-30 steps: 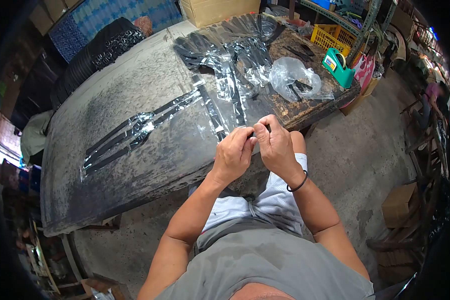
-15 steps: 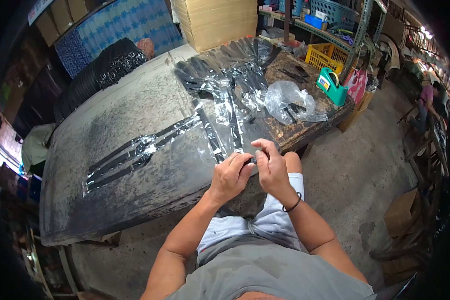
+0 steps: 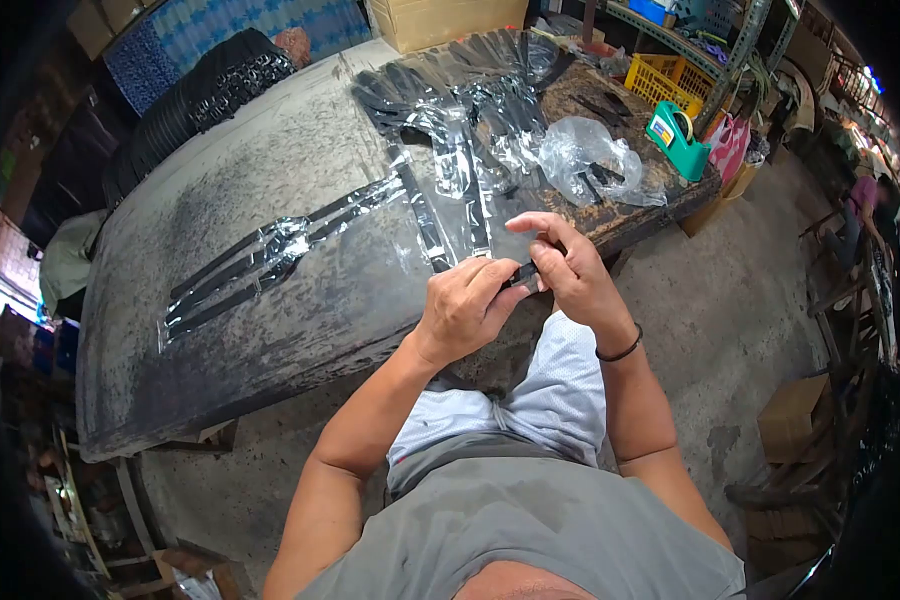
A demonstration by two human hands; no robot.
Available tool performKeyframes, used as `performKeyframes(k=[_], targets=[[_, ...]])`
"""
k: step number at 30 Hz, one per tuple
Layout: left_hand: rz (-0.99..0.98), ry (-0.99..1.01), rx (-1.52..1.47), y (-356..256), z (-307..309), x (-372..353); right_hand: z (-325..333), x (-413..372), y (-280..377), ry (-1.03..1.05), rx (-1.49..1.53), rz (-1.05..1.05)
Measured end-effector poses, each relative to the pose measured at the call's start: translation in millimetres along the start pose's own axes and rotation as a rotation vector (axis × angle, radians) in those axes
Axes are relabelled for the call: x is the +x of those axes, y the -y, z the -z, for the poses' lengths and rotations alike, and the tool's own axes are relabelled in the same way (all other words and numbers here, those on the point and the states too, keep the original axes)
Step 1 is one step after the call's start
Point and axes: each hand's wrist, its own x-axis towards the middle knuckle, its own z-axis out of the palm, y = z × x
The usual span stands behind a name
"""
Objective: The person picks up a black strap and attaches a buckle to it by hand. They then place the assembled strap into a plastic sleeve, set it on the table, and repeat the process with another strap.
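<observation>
My left hand [image 3: 467,308] is closed, its thumb and fingers pinching a short black strap [image 3: 522,273] at the table's front edge. My right hand [image 3: 576,272] grips the other end of that strap, with the index finger raised and curled. Just beyond my hands, black straps in clear plastic sleeves [image 3: 422,218] lie lengthwise on the table. To the left, more sleeved straps [image 3: 232,280] stretch across the tabletop. Most of the held piece is hidden by my fingers.
The worn table [image 3: 220,370] carries a heap of black straps [image 3: 460,75] at the back. A crumpled clear plastic bag [image 3: 580,150] and a green tape dispenser [image 3: 683,150] sit on the right. Behind are a cardboard box [image 3: 445,22] and a yellow crate [image 3: 667,78]. A person [image 3: 863,205] is far right.
My right hand has moved right and up, away from my left, so more of the black strap shows between them. The camera view has tilted down slightly.
</observation>
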Motion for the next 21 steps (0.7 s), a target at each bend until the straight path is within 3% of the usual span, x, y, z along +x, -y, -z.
performKeyframes(k=[1, 3, 5, 7, 9, 11, 16, 18, 19, 21], targets=[[0.007, -0.016, -0.001, 0, 0, 1, -6, -2, 1, 0.001, -0.001, 0.000], [0.032, -0.042, -0.021, 5, 1, 2, -26, -7, 4, -0.271, -0.368, 0.282], [0.063, -0.066, -0.048, 7, 2, 2, -34, -13, -2, -0.286, -0.363, 0.286], [0.001, -0.076, -0.031, 9, 1, 1, -38, -12, -10, -0.392, -0.348, 0.441], [-0.010, -0.052, -0.018, 9, 2, 1, -23, -13, 0, -0.301, -0.399, 0.347], [-0.026, -0.028, -0.002, 9, 5, 4, -9, -8, 0, -0.071, -0.303, 0.272], [-0.121, 0.001, 0.067, 11, 13, 14, -10, -9, 5, -0.032, -0.306, 0.302], [-0.109, 0.004, 0.040, 13, 14, 14, -20, -10, -7, -0.200, -0.221, 0.319], [-0.099, 0.024, 0.010, 14, 14, 13, -22, -10, -11, -0.189, -0.224, 0.322], [-0.053, -0.048, -0.030, 10, 9, 13, -24, -10, -17, -0.311, 0.001, 0.219]])
